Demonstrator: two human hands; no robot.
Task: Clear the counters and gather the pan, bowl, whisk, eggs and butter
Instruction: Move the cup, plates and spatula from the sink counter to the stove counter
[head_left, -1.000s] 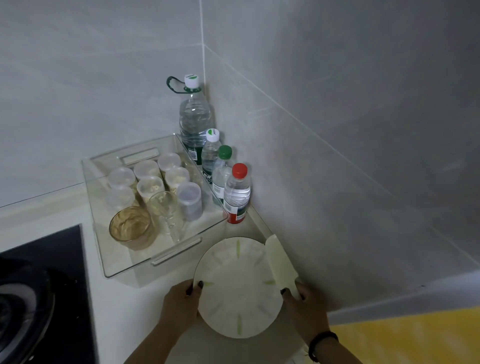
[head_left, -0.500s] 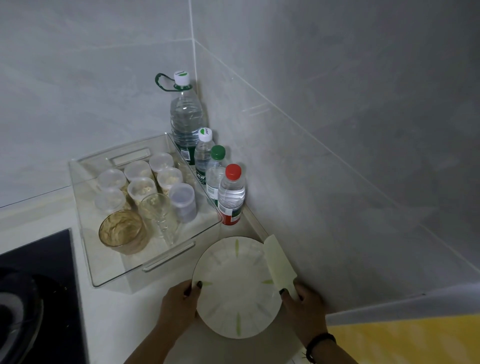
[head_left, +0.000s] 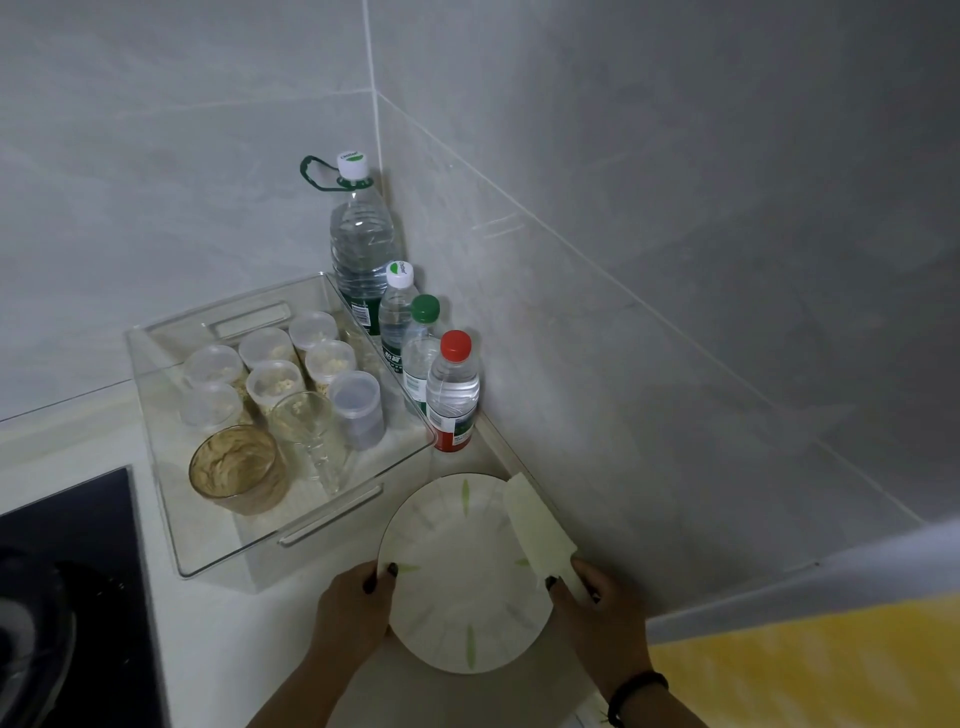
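**Hands grip a plate in the tiled corner**

Head view: two hands hold a round white plate with thin green leaf marks (head_left: 465, 577) by its opposite edges, low over the pale worktop (head_left: 130, 525) near the corner of the grey tiled wall (head_left: 675, 234). The left hand (head_left: 350, 616) curls round the plate's left rim, thumb with a dark nail lying on top. The right hand (head_left: 602, 618) grips the right rim and also pins the handle of a pale cream spatula (head_left: 535, 525), whose flat blade lies across the plate's upper right edge. A black band (head_left: 636, 691) circles the right wrist.

Just behind the plate sits a clear rectangular plastic bin with slot handles (head_left: 332, 512). Inside it stand several small translucent lidded tubs (head_left: 275, 379), a grey-tinted tub (head_left: 358, 408), a clear stemmed glass (head_left: 306, 436) and an amber ribbed glass tumbler (head_left: 236, 467).

Between the bin and the wall runs a row of four water bottles: a large clear bottle with a white cap and green carry loop (head_left: 361, 244), a smaller white-capped bottle (head_left: 396, 317), a green-capped bottle (head_left: 422, 348) and a red-capped bottle (head_left: 452, 395), nearest the plate.

At far left lies a black glass cooktop (head_left: 67, 519) with part of a dark pan (head_left: 31, 649) resting on it, cut off by the picture's edge. The bowl, whisk, eggs and butter do not show from this angle.
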